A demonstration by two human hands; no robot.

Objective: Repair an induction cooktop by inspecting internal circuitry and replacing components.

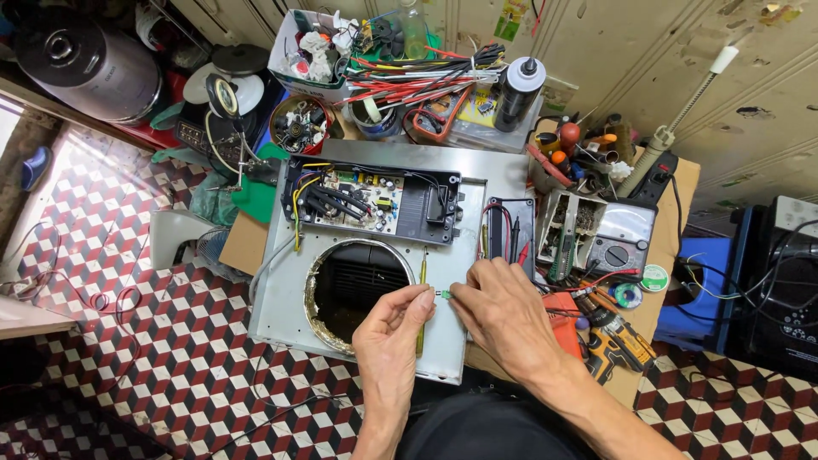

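Two hands meet over an opened grey panel (281,307): left hand (390,334) and right hand (503,311) each pinch an end of a tiny green part (444,295), not yet fitted to the exposed circuit board (358,201) above.

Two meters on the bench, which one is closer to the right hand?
The black multimeter, lying flat just above the right hand. The grey analog meter with the dial sits farther right.

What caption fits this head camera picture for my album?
Both hands, left hand and right hand, pinch a tiny green part above a grey metal panel.
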